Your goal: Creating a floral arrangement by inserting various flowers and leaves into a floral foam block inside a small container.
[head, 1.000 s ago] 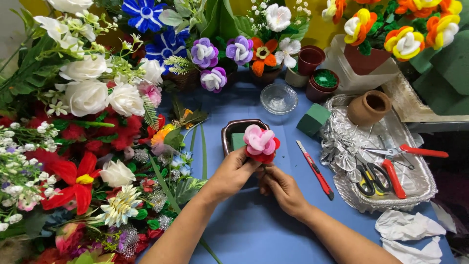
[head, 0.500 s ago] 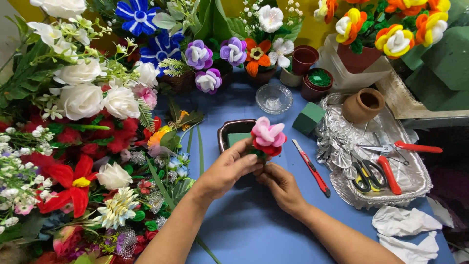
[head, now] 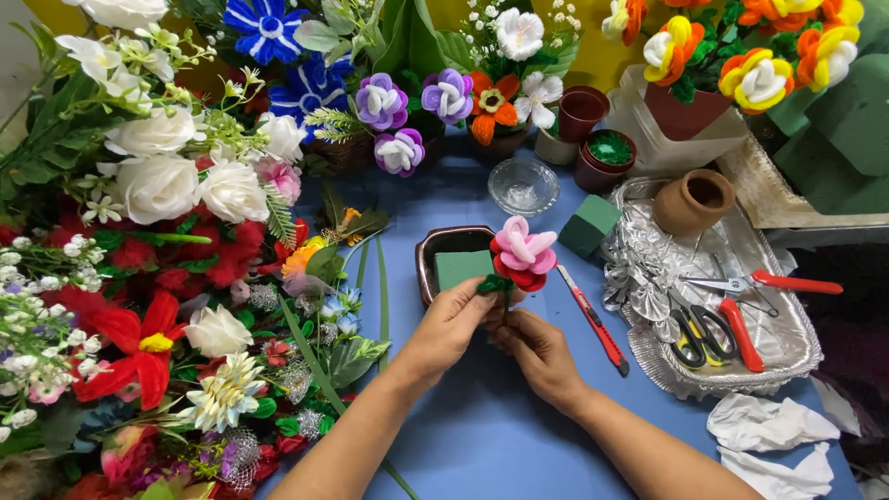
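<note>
Both my hands hold one artificial flower (head: 522,252), pink petals over red, upright above the blue table (head: 482,435). My left hand (head: 452,321) pinches it just under the bloom at the green leaf. My right hand (head: 534,344) grips the stem lower down; the stem is hidden by my fingers. Right behind the flower stands a small dark rectangular pot (head: 429,262) filled with a green foam block (head: 461,268).
A big heap of artificial flowers (head: 157,231) fills the left side. A red utility knife (head: 594,319) lies right of my hands. A foil tray (head: 787,344) holds scissors, red pliers and a clay pot (head: 691,200). A glass bowl (head: 523,184), small pots and white tissues (head: 769,431) lie around.
My hands have lifted the pink and red flower slightly and turned it, keeping it in front of the foam-filled pot. Nothing else has moved.
</note>
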